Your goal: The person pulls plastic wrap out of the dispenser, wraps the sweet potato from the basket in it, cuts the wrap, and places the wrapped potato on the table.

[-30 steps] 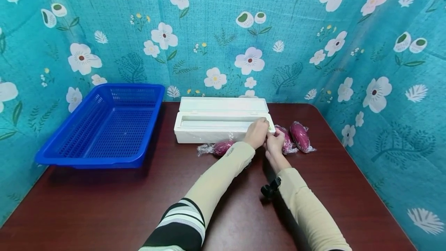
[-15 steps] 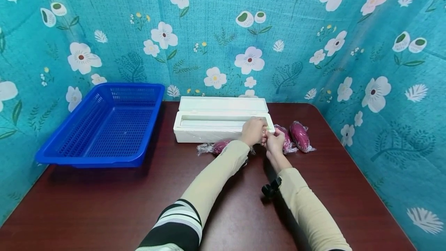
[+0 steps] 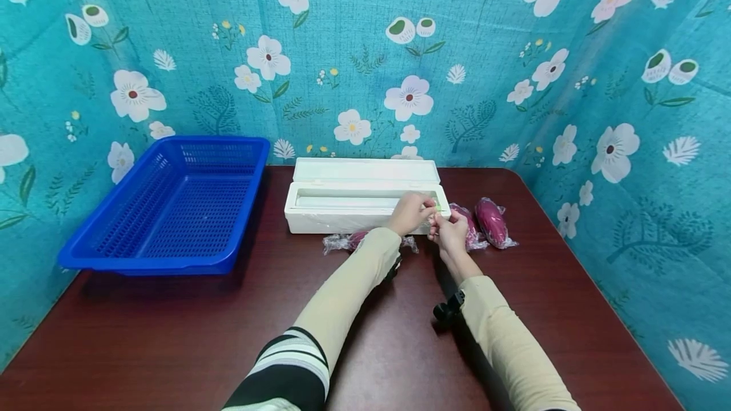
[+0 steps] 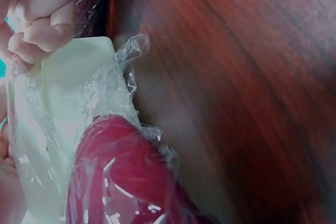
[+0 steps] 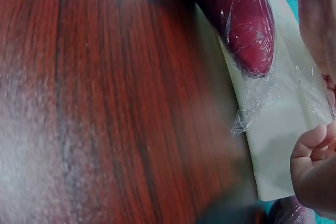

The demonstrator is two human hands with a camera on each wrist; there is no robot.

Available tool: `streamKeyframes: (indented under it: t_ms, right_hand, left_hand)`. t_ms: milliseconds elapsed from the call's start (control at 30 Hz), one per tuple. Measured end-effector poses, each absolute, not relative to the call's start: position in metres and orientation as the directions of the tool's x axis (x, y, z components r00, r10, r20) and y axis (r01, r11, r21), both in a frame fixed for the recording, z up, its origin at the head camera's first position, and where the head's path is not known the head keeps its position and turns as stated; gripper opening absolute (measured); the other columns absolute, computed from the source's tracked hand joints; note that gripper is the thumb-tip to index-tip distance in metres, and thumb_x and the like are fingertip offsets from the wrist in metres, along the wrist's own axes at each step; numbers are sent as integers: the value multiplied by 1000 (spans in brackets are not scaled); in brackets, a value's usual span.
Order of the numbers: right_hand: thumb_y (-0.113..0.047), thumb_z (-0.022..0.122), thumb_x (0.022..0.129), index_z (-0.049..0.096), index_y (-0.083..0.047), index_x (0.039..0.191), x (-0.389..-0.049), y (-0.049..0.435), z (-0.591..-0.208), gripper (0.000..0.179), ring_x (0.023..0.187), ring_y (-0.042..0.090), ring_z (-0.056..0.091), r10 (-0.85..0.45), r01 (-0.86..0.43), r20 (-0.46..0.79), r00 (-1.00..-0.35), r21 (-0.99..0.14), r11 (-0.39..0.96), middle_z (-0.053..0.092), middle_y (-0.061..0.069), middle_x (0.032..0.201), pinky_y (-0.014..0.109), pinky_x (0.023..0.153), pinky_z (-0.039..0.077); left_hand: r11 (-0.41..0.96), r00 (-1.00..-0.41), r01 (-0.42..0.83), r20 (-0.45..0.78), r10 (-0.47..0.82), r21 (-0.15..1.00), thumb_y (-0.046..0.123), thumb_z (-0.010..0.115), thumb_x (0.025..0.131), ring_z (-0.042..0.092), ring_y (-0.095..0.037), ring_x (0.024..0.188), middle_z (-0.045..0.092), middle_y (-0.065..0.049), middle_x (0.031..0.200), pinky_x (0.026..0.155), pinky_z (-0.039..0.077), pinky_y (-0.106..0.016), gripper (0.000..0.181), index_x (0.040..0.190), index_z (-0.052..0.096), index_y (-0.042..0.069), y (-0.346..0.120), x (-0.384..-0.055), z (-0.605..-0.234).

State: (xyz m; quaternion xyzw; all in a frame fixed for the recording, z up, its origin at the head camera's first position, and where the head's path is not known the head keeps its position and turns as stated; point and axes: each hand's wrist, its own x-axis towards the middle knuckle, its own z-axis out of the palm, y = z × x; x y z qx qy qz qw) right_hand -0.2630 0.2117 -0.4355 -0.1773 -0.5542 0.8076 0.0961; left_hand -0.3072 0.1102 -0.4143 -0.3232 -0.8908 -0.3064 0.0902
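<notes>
The white cling film box (image 3: 311, 219) lies lengthwise at the back of the table, its lid (image 3: 365, 172) tipped back. Clear cling film (image 4: 31, 124) hangs over its front wall. At the box's right end, my left hand (image 3: 407, 212) pinches the film edge beside a small green piece (image 3: 438, 208). My right hand (image 3: 453, 231) pinches the film at the front right corner, thumb against bent fingers in the right wrist view. A film-wrapped, red-purple oblong vegetable (image 5: 252, 30) lies along the front of the box, partly hidden by my left forearm in the head view.
Two more wrapped red-purple vegetables lie right of the box, a nearer one (image 3: 473, 231) partly behind my right hand and a farther one (image 3: 492, 223). A blue perforated basket (image 3: 154, 265) stands at the left. A floral curtain (image 3: 354, 68) hangs behind the dark table (image 3: 240, 341).
My left hand has shifted a little left along the box's front edge, uncovering the green piece. The right hand stays at the corner, its forearm almost unmoved.
</notes>
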Motion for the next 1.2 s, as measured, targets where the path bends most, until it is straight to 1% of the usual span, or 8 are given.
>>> streamKeyframes:
  t_ms: [100,200,267,367,533,733,867,1200]
  right_hand:
    - [6,47,88,36,-5,98,-264,211,-436,18,34,6,41,361,34,-176,-916,-930,-365,50,-2,49,18,33,35]
    - [7,48,86,28,-6,106,-265,211,-438,31,35,6,42,369,26,-166,-915,-934,-355,51,-2,51,18,34,36]
    - [8,48,85,24,-5,112,-266,211,-440,38,36,6,43,375,16,-153,-914,-939,-344,51,-2,54,18,34,37]
    - [8,49,84,27,-5,118,-266,211,-440,42,37,6,43,383,12,-141,-913,-947,-320,50,-1,56,18,34,37]
    - [8,48,85,36,-1,121,-264,211,-436,38,37,6,42,360,29,-140,-922,-954,-298,50,-1,54,18,35,36]
    - [8,48,86,35,4,123,-264,220,-431,40,37,5,41,402,-4,-115,-908,-959,-285,50,-1,55,17,34,35]
    - [8,49,86,36,4,123,-266,223,-432,40,36,5,41,403,11,-128,-906,-960,-280,50,-2,56,17,34,35]
    - [6,52,85,39,6,120,-268,217,-437,37,36,4,41,403,13,-119,-907,-967,-256,51,-2,54,16,34,35]
  left_hand:
    - [650,-733,679,369,572,341,16,56,88,55,-16,88,63,-3,90,81,38,-24,15,95,65,6,110,-307,-416]
    - [687,-695,705,372,616,179,17,51,91,53,-17,90,60,-4,92,82,38,-26,16,98,61,6,110,-307,-417]
    - [695,-684,707,371,628,128,16,50,92,53,-17,90,59,-4,94,82,38,-26,17,100,60,6,110,-306,-417]
    - [696,-678,710,375,633,107,16,50,92,52,-17,90,59,-4,94,82,39,-26,17,100,60,6,108,-305,-417]
    - [713,-685,697,372,627,82,17,50,92,53,-17,90,59,-3,95,81,40,-24,16,100,61,7,102,-305,-415]
    - [712,-706,686,369,604,149,17,48,93,52,-17,93,59,-3,96,84,38,-24,19,101,61,6,89,-309,-416]
    - [689,-694,705,363,622,166,16,46,94,51,-18,95,59,-5,97,87,36,-26,20,102,60,5,82,-309,-417]
    - [670,-634,738,427,645,83,17,49,92,50,-17,91,58,-4,95,84,37,-26,18,100,60,5,50,-309,-424]
